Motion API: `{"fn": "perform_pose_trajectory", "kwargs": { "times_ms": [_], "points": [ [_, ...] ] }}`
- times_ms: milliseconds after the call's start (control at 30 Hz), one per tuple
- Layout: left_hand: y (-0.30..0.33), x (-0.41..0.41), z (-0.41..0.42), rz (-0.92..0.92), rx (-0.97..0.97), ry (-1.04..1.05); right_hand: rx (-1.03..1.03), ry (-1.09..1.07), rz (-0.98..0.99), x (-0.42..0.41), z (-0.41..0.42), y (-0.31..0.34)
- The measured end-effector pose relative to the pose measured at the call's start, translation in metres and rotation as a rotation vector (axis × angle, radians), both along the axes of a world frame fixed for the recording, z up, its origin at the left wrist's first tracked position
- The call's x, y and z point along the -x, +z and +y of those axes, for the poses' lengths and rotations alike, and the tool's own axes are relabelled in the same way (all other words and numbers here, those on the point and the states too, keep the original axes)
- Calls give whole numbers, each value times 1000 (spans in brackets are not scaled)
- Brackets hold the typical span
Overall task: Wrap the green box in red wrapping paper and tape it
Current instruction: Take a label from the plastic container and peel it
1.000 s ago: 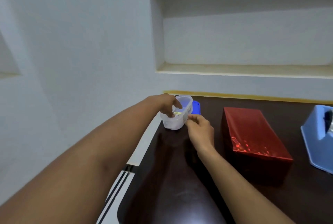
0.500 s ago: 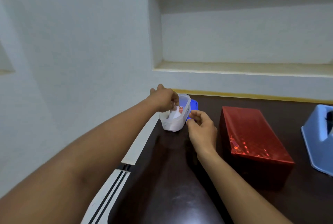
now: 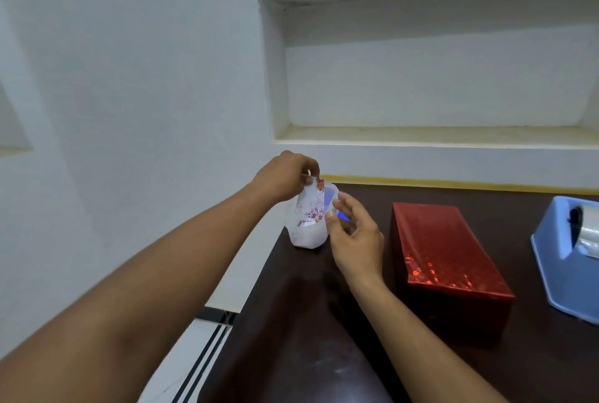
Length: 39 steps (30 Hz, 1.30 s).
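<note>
Translucent tub [image 3: 308, 234] holds printed cards [image 3: 311, 208].

Domestic interior, likely a room in a home. Indicators: white plastered wall [image 3: 129, 78] with a built-in masonry shelf niche [image 3: 437, 78]; dark polished wooden table [image 3: 308, 338] set against the wall; blue desktop tape dispenser [image 3: 564, 260] and translucent plastic container [image 3: 308, 234] on the table.

Soft, even, bluish light fills the room. Glossy glints sparkle on the red wrapped box [image 3: 444, 253], and left of it the dark desk [image 3: 291, 338] shows dull sheen. Wide-angle bending curves the edges; the near forearms look soft.
</note>
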<state>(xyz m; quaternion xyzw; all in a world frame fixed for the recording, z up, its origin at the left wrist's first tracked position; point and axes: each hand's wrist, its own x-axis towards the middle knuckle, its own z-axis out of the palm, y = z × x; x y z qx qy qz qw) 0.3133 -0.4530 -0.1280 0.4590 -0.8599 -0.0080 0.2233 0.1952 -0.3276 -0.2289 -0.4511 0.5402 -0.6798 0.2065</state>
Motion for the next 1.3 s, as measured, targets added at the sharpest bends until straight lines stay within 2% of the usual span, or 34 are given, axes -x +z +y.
{"fn": "perform_pose_trajectory", "kwargs": {
  "times_ms": [233, 367, 533, 633, 733, 800, 867, 1033, 1133, 1300],
  "points": [
    [-10, 9, -10, -197, -12, 110, -38, -32, 7, 6, -5, -5],
    [-10, 5, -10, -137, 14, 84, -45, -55, 12, 9, -5, -3],
    [-1, -5, -1, -134, 199, 42, -6, -67, -23, 10, -5, 1],
    [2, -8, 11, -41, 295, -127, 25, -30, -114, 11, -5, 7],
    [-9, -8, 38, 136, 290, -302, 16, 40, -231, 7, -5, 13],
    [-23, -4, 58, 424, 138, -319, -11, 103, -269, 4, -6, 13],
    [-38, 5, 75, 718, -75, -246, -15, 138, -326, 4, -7, 11],
    [-51, 19, 99, 1240, -553, -98, -12, 157, -304, 9, -3, 8],
    [-55, 24, 107, 1374, -769, -118, -16, 154, -302, 12, -1, 8],
    [-70, 26, 106, 1490, -944, -137, -17, 130, -268, 15, -2, 6]
  ]
}}
